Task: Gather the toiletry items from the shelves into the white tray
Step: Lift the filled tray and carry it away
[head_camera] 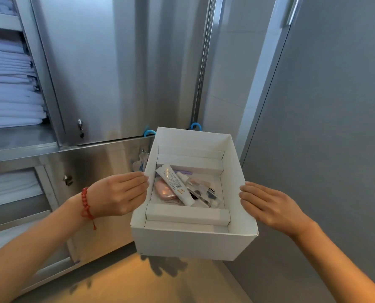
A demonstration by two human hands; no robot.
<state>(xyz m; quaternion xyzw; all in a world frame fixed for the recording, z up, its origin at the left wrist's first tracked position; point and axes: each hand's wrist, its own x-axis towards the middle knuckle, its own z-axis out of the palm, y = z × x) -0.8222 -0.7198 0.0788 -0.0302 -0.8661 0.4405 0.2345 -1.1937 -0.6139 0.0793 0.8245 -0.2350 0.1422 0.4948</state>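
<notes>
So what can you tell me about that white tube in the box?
The white tube looks like soft plastic, with small dark print and a little orange mark along its side. It has a flat crimped end at the upper left and a round white cap at the lower right. It lies slanted in the white tray, across a pink item, beside clear packets.
</notes>
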